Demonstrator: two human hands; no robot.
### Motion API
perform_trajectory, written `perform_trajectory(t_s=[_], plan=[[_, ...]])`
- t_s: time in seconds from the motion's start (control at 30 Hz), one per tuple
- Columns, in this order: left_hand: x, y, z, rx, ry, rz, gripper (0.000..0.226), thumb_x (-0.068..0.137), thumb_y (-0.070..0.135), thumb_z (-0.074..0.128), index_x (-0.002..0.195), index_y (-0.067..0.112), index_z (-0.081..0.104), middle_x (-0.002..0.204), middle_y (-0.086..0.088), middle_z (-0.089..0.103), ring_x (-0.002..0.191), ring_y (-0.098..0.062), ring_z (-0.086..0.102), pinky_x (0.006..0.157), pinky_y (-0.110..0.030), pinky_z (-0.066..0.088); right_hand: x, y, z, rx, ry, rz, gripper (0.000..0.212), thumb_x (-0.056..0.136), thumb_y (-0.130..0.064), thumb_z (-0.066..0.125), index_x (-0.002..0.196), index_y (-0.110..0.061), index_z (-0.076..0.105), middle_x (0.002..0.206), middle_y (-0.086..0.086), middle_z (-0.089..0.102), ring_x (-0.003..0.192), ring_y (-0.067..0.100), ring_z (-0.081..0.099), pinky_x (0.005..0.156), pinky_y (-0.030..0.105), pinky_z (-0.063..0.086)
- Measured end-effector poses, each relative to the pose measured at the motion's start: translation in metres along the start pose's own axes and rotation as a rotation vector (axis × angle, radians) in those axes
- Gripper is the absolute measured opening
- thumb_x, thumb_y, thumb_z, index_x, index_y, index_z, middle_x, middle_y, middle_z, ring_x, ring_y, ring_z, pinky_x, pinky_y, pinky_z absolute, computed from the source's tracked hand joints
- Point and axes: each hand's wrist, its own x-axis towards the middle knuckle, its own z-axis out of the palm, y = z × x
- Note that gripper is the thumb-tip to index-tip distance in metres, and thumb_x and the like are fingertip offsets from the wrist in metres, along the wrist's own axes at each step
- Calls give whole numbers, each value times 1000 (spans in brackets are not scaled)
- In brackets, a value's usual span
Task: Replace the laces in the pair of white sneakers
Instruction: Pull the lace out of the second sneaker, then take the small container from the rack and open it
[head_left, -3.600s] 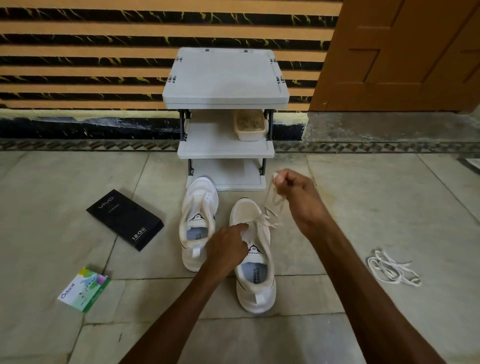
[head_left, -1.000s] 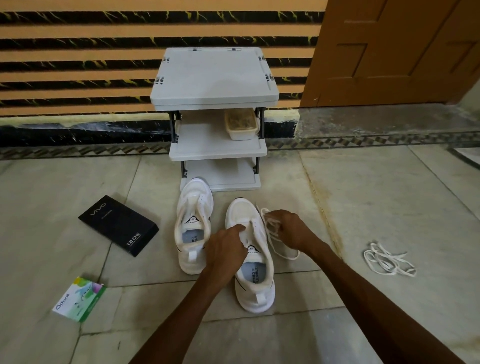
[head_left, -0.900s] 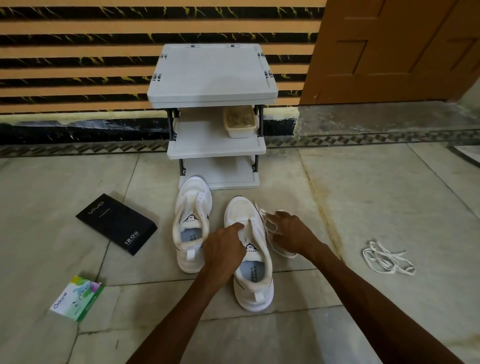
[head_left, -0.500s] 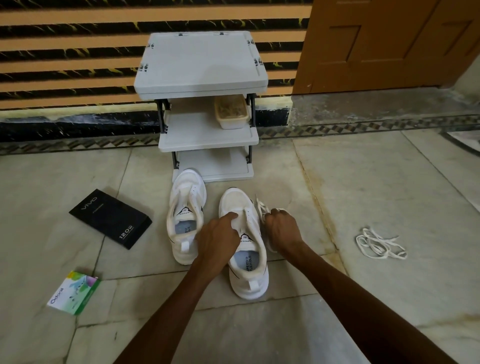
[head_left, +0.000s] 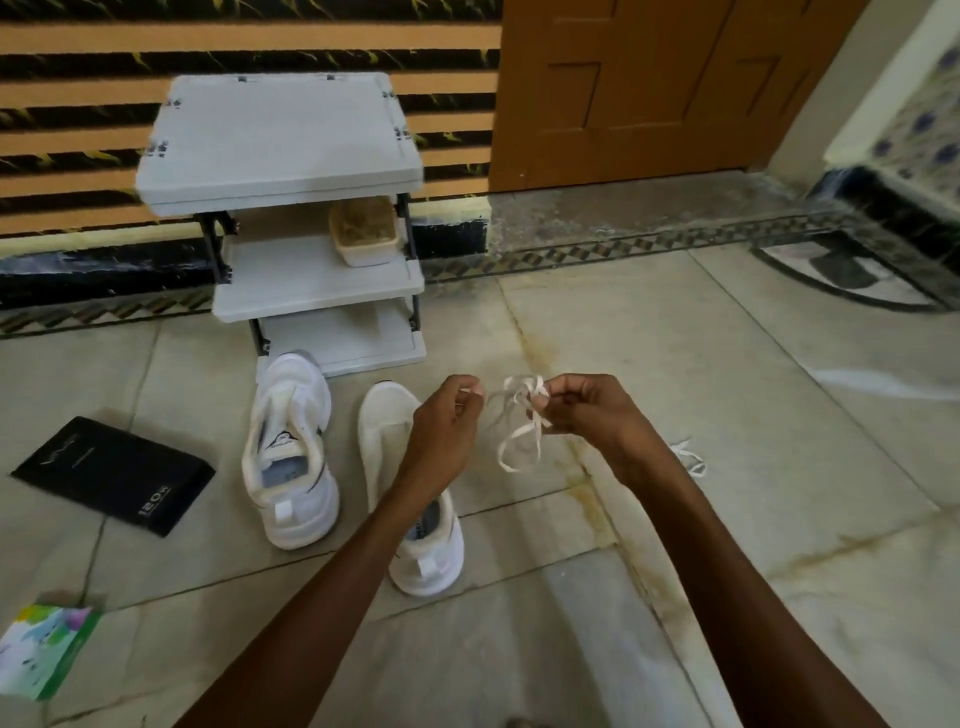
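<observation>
Two white sneakers stand side by side on the floor, toes toward the shelf: the left sneaker (head_left: 291, 452) and the right sneaker (head_left: 387, 441), which is partly behind my left forearm. A white lace (head_left: 519, 415) hangs bunched in the air to the right of the right sneaker. My right hand (head_left: 582, 410) pinches its loops. My left hand (head_left: 447, 421) holds a strand of it just beside. A second white lace (head_left: 688, 457) lies on the floor, mostly hidden behind my right arm.
A grey three-tier shelf (head_left: 280, 140) stands against the striped wall, with a beige tub (head_left: 363, 231) on its middle tier. A black box (head_left: 111, 475) and a green-white packet (head_left: 44, 654) lie on the floor at left. A brown door (head_left: 660, 88) is at back right.
The lace has come out of the right sneaker. Both hands rose off the shoe and moved right, and they now hold the lace in the air. The view shifted right.
</observation>
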Motion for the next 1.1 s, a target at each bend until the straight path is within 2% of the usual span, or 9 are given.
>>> perform_trajectory(t_s=[0.13, 0.33, 0.43, 0.5, 0.57, 0.67, 0.83, 0.97, 1.1], plan=[[4, -6, 30, 21, -98, -9, 15, 96, 20, 56, 109, 22, 64, 98, 2, 68, 94, -14, 64, 73, -15, 42, -14, 9, -54, -259, 90, 162, 4, 85, -6, 70, 83, -5, 73, 73, 7, 67, 65, 13, 63, 65, 23, 53], [-5, -3, 67, 28, -225, -7, 20, 94, 12, 52, 107, 21, 64, 94, 0, 72, 91, -18, 66, 85, -31, 50, -7, 36, -123, -470, 250, 454, 31, 81, 4, 62, 53, -10, 61, 48, 2, 60, 43, 11, 59, 53, 19, 50], [-8, -1, 80, 45, -279, -13, 23, 94, 8, 50, 106, 20, 65, 91, 3, 72, 91, -17, 67, 85, -31, 51, 10, 50, -132, -624, 315, 508, 24, 83, -9, 65, 62, -11, 55, 47, 1, 59, 55, 13, 61, 50, 16, 44], [-8, -2, 84, 67, -292, -10, 25, 93, 5, 48, 104, 20, 66, 88, 5, 72, 92, -16, 66, 86, -30, 50, 17, 59, -128, -786, 348, 457, 18, 84, -21, 65, 74, -6, 60, 70, 9, 64, 73, 22, 64, 60, 23, 45], [-8, -1, 86, 84, -296, -6, 27, 93, 4, 48, 103, 21, 66, 87, 6, 72, 93, -15, 66, 87, -30, 51, 21, 69, -123, -839, 372, 345, 25, 85, -26, 66, 89, -2, 70, 88, 15, 69, 89, 29, 67, 69, 30, 49], [-6, -1, 87, 105, -294, 5, 25, 93, 6, 51, 102, 22, 67, 87, 6, 72, 92, -13, 66, 87, -28, 51, 21, 75, -116, -912, 311, 255, 23, 89, -27, 61, 89, -6, 72, 93, 17, 70, 89, 33, 67, 65, 29, 46], [-5, -5, 75, 167, -251, 76, 23, 94, 9, 53, 103, 23, 69, 88, 9, 71, 85, -4, 65, 69, -5, 43, 20, 65, -113, -1112, 383, 163, 21, 90, -32, 63, 104, -20, 72, 109, 9, 61, 101, 30, 59, 75, 34, 49], [-10, -8, 51, 195, -203, 159, 21, 94, 8, 55, 103, 20, 69, 92, 7, 71, 87, -3, 64, 74, -6, 44, 15, 26, -96, -1059, 472, 105, 20, 89, -36, 66, 95, -20, 75, 94, 9, 71, 85, 29, 67, 67, 29, 48], [-14, -13, 11, 272, -33, 256, 19, 94, 8, 57, 103, 19, 70, 102, 9, 68, 95, -5, 60, 86, -17, 43, 5, -5, -43, -709, 230, -96, 6, 84, -30, 71, 80, -28, 75, 81, -5, 74, 75, 8, 66, 67, 21, 47]])
